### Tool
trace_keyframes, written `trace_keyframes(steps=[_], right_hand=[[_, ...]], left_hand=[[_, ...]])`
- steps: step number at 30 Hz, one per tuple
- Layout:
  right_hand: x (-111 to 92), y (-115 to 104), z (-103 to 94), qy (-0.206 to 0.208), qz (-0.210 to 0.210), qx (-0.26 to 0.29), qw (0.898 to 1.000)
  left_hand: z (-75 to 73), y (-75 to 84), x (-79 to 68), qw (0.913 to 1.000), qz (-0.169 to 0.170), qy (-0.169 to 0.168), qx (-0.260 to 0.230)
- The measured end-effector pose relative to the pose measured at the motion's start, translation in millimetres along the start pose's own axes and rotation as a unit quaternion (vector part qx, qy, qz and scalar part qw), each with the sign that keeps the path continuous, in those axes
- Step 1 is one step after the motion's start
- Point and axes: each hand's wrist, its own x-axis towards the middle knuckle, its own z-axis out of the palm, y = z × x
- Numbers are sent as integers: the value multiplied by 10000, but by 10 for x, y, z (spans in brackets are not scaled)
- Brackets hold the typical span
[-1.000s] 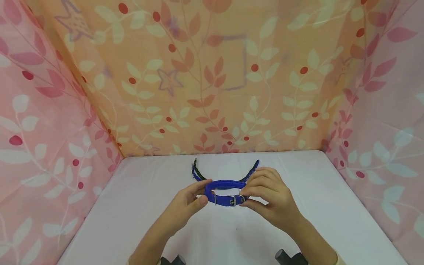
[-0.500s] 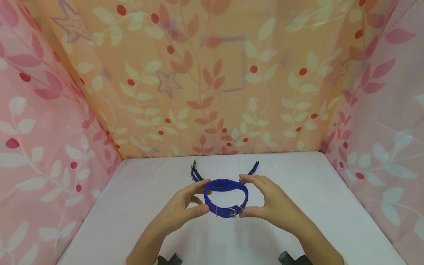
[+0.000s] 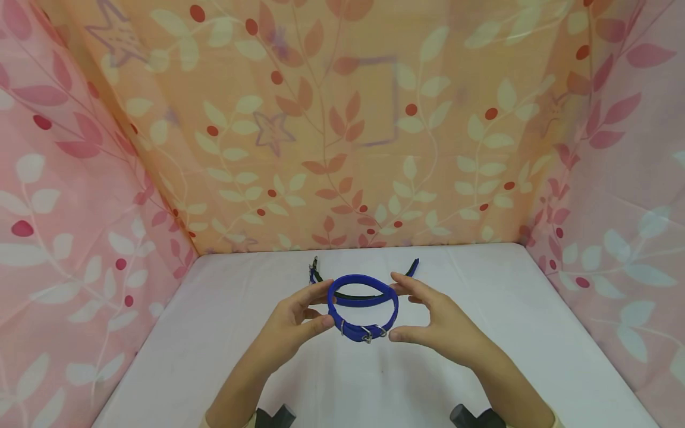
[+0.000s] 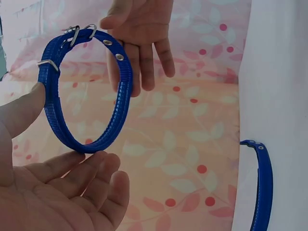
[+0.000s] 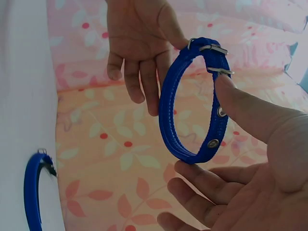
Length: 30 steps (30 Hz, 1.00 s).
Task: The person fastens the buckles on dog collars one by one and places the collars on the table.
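Note:
A blue collar [image 3: 360,340], buckled into a ring with metal fittings and eyelets, is held up above the white table. My left hand [image 3: 299,318] holds its left side between thumb and fingertips, as the left wrist view shows. On the other side, my right hand [image 3: 441,324] is spread with fairly straight fingers beside the ring, its thumb close to the buckle [image 5: 219,49]. Whether those fingertips touch the collar is hard to tell. Behind it, a second blue strap [image 3: 364,302] with a dark inner side lies curved on the table, partly hidden by the collar.
The white table [image 3: 187,345] stretches around the hands. Patterned cloth [image 3: 342,196] rises behind it, with pink patterned cloth [image 3: 610,226] along the sides. Dark wrist-worn devices [image 3: 275,416] show at the lower edge.
The collar has been tilted so its ring opens more toward the head camera, and has shifted slightly left. My right hand has let go of the buckle end and its fingers have spread.

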Motion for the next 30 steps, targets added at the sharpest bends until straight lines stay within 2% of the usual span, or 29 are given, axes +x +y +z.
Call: trace_keyframes(steps=[5,13,25,30], right_hand=[[19,38,-21,44,-284,321,9991],[40,32,-10,354,-301,350,9983],[69,57,52,786,-330,241,9961],[135,86,118,907,-143,271,9954]], left_hand=[[5,-8,-4,9996,192,184,101],[7,-24,11,9971,629,415,85],[78,-79,40,9936,807,756,239],[69,-117,67,9919,846,861,396]])
